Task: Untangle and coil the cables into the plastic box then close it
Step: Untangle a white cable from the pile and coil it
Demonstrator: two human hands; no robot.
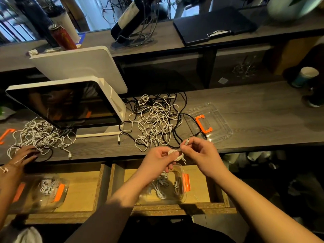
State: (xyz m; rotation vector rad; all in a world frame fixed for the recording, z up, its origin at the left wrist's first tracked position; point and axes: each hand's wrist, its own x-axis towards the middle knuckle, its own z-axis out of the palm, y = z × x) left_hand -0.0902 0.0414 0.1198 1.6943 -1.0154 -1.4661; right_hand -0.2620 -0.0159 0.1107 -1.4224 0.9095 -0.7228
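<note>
A tangle of white and black cables (155, 120) lies on the wooden counter. My left hand (157, 159) grips a small coil of white cable (176, 155) just over the counter's front edge. My right hand (199, 153) pinches the plug end of that cable (186, 142) beside the coil. Below my hands, in an open drawer, stands the clear plastic box (182, 199) with orange clips, holding several coiled white cables. Its clear lid (217, 120) with an orange handle lies on the counter to the right of the tangle.
A white point-of-sale screen (70, 104) stands left of the tangle. Another person's hand (22, 157) rests on a second cable pile (40, 134) at far left, above a second clear box (45, 192). A paper cup (305, 76) stands at far right.
</note>
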